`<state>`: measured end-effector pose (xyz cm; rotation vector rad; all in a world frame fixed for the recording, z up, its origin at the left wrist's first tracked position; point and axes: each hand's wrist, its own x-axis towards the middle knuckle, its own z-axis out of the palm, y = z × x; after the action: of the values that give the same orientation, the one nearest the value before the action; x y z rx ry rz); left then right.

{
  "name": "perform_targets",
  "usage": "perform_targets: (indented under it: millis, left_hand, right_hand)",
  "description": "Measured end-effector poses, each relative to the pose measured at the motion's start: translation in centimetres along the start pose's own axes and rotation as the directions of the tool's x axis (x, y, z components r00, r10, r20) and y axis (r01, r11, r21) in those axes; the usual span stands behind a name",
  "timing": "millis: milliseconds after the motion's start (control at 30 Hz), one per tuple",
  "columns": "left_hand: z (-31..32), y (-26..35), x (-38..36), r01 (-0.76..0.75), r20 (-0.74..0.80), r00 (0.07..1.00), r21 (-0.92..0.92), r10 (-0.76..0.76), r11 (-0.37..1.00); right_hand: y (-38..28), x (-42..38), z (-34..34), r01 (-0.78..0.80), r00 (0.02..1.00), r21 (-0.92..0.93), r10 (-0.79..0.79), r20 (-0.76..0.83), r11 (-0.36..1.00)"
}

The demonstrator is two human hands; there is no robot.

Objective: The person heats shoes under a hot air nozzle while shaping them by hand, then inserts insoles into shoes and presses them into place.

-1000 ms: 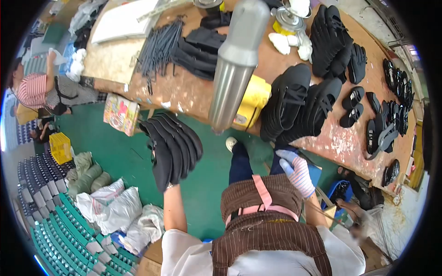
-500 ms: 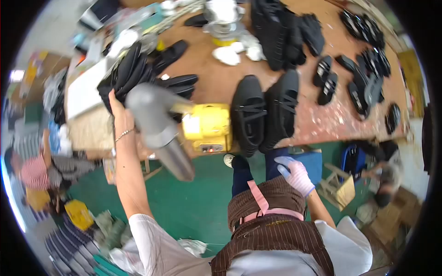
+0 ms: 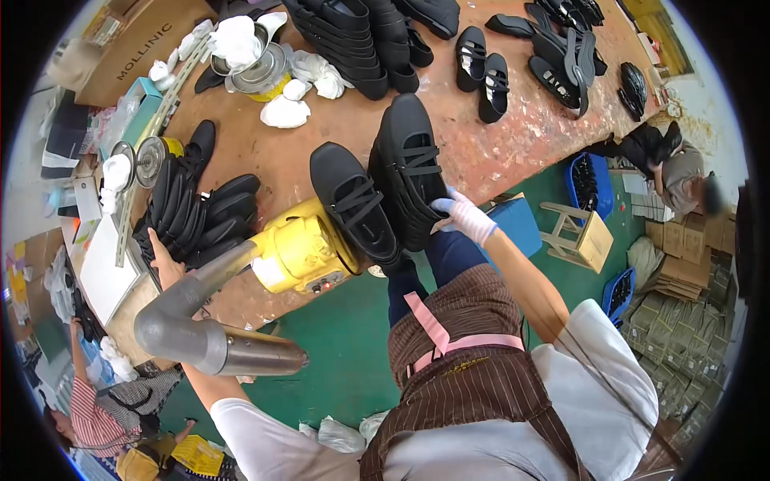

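Over at the left, my left hand [image 3: 164,260] is closed at the lower edge of a bundle of nested black shoes [image 3: 172,200]; one digit shows along it and the others are hidden. The grey metal pipe of a yellow machine [image 3: 293,247] covers part of my left forearm. My right hand [image 3: 465,216], in a pale glove, grips the heel end of a stack of black strapped shoes [image 3: 409,164]. Just left of that stack lies another black strapped shoe [image 3: 353,196], beside the yellow machine.
White cloths and metal pots [image 3: 261,68] stand at the back of the table [image 3: 321,128]. More black shoes [image 3: 481,72] lie at the back right. A wooden stool [image 3: 577,236] and blue bins [image 3: 588,188] are on the floor. Other people sit at the lower left and right.
My right hand has moved from my lap to the stacked shoes and closed on their heel end. The view has turned, and the table's things appear shifted left. My left hand is still at the bundle.
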<state>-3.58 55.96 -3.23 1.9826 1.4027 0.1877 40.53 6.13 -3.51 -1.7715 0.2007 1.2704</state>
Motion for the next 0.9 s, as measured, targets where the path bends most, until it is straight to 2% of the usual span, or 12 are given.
perform_targets:
  millis: [67, 233, 333, 367, 400, 433, 467, 533, 600, 700, 800, 900]
  left_hand:
    - [0.5, -1.1, -1.6, 0.075, 0.005, 0.997, -0.086, -0.075, 0.993]
    - [3.6, -4.5, -11.8, 0.308, -0.044, 0.903, -0.629, -0.428, 0.714]
    - [8.6, -7.9, -23.7, 0.278, 0.262, 0.834, -0.96, -0.485, -0.04]
    - [10.5, -8.6, -27.5, 0.26, 0.514, 0.798, -0.765, -0.315, -0.589]
    - [12.7, -9.8, -31.3, 0.117, 0.693, 0.72, -0.153, -0.023, -0.981]
    - [15.5, -8.7, -34.7, 0.048, 0.769, 0.635, 0.061, 0.077, -0.997]
    - [17.8, -6.7, -38.3, 0.351, 0.847, 0.502, -0.384, -0.175, -0.854]
    - [23.0, -1.3, -44.6, 0.799, 0.561, 0.485, -0.596, -0.67, 0.079]
    - [26.4, 2.0, -48.2, 0.817, 0.654, 0.481, -0.575, -0.584, 0.03]
    - [29.2, 8.9, -48.2, 0.832, 0.648, 0.544, -0.501, -0.533, 0.238]
    - [33.5, 11.7, -45.0, 0.602, 0.553, 0.779, -0.527, -0.295, 0.6]
    - [34.4, 17.9, -38.8, 0.557, 0.621, 0.777, -0.605, -0.102, 0.569]
  right_hand:
    - [2.1, 3.2, 0.2, -0.05, 0.973, 0.076, 0.031, 0.231, 0.996]
    - [3.4, 3.8, 2.1, 0.128, 0.989, -0.067, -0.122, 0.087, 0.99]
    - [5.8, 5.0, 2.2, 0.363, 0.931, -0.105, -0.354, 0.092, 0.926]
    - [5.6, 4.9, 2.3, 0.344, 0.938, -0.085, -0.338, 0.082, 0.935]
    - [5.4, 4.8, 2.1, 0.326, 0.944, -0.068, -0.321, 0.07, 0.943]
    - [5.3, 4.4, 1.7, 0.349, 0.935, -0.058, -0.344, 0.084, 0.935]
    - [5.0, 4.2, 1.3, 0.375, 0.924, -0.049, -0.369, 0.099, 0.926]
    - [3.4, 2.6, 0.8, 0.316, 0.94, 0.024, -0.317, 0.126, 0.948]
    - [0.1, -0.8, 0.6, 0.129, 0.975, 0.143, -0.152, 0.161, 0.981]
    - [3.3, 3.5, -3.0, 0.503, 0.822, -0.017, -0.472, 0.318, 0.864]
    - [1.9, 3.0, -3.6, 0.776, 0.611, -0.174, -0.655, 0.445, 0.606]
    - [-0.4, 0.8, -3.1, 0.6, 0.757, -0.075, -0.536, 0.374, 0.796]
